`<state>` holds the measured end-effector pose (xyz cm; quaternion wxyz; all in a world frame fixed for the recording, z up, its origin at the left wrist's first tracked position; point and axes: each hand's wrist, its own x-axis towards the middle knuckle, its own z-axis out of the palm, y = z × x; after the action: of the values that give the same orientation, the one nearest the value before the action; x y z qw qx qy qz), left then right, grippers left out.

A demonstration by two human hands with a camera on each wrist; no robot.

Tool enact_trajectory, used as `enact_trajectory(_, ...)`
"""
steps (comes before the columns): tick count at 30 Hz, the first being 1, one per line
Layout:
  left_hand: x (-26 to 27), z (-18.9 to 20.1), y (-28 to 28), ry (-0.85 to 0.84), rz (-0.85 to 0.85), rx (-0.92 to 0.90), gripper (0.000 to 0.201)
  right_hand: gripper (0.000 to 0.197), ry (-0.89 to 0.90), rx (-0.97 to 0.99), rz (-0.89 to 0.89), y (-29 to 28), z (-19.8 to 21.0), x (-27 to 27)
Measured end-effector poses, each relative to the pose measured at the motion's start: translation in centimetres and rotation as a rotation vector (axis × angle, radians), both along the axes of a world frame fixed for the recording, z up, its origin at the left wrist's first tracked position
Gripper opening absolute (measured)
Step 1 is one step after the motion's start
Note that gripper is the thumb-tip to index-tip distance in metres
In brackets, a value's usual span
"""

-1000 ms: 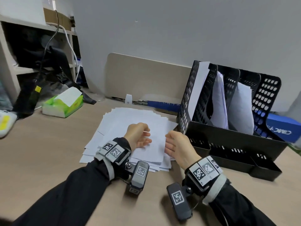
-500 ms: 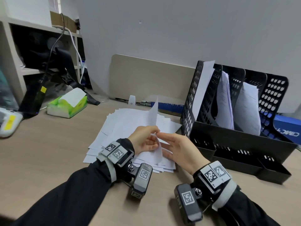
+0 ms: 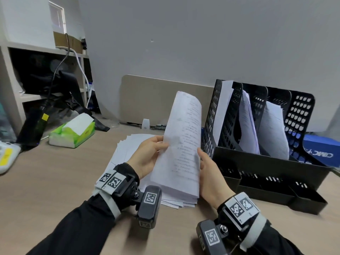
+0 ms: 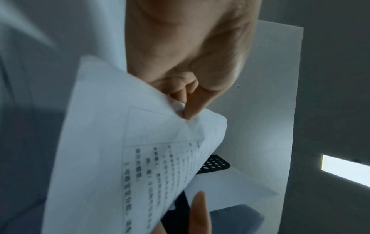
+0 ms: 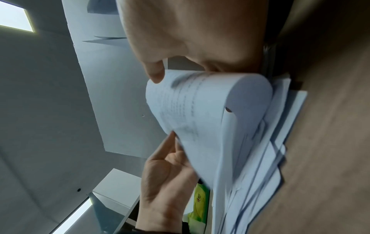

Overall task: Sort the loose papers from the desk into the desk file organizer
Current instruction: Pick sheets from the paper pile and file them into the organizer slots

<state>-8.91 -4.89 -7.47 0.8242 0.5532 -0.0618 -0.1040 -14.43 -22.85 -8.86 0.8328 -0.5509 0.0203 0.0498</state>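
Presently your left hand (image 3: 147, 157) and right hand (image 3: 211, 179) grip the sheaf's (image 3: 182, 144) side edges, frame centre, above the stack (image 3: 125, 148); organizer (image 3: 265, 162) stands just right, bare desk (image 3: 55, 181) left.

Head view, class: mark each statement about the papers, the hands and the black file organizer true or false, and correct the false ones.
1. Both hands hold the printed sheet. True: the left hand grips its left edge, the right hand its right edge.
2. The sheet lies flat on the desk. False: it is raised off the paper pile, and its top curls over.
3. The file organizer already holds papers. True: sheets stand in its upright slots.
4. The organizer stands to the left of the pile. False: it stands to the right.
5. The green tissue box sits inside the organizer. False: it rests on the desk, far left.
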Motion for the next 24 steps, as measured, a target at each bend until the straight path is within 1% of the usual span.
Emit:
enact_trajectory(3, 0.0, -0.7, 0.4, 0.059, 0.110, 0.128, 0.030, 0.036, -0.016, -0.016, 0.035, -0.1, 0.0, -0.2)
enact_trajectory(5, -0.1, -0.9, 0.4, 0.092, 0.184, 0.148, 0.030, 0.035, -0.005, -0.057, 0.047, -0.2, -0.2, -0.1)
enact_trajectory(7, -0.1, -0.9, 0.4, 0.112, 0.228, 0.135, 0.032, 0.039, -0.002, -0.079, 0.056, -0.3, -0.5, 0.0)
enact_trajectory(14, 0.0, -1.1, 0.2, 0.147, 0.252, 0.171, 0.035, 0.041, -0.041, -0.104, 0.051, -0.6, -0.8, 0.2)
enact_trajectory(18, 0.3, -1.4, 0.5, 0.153, 0.282, 0.162, 0.035, 0.051, -0.100, -0.054, 0.089, -0.5, -0.6, -0.3)
enact_trajectory(21, 0.5, -1.5, 0.8, 0.164, 0.323, 0.141, 0.037, 0.043, -0.125, -0.058, 0.054, -0.4, -0.4, -0.3)
enact_trajectory(24, 1.9, -2.6, 1.0, 0.149, 0.346, 0.096, 0.047, 0.035, -0.129, -0.048, 0.006, -0.4, -0.2, -0.2)
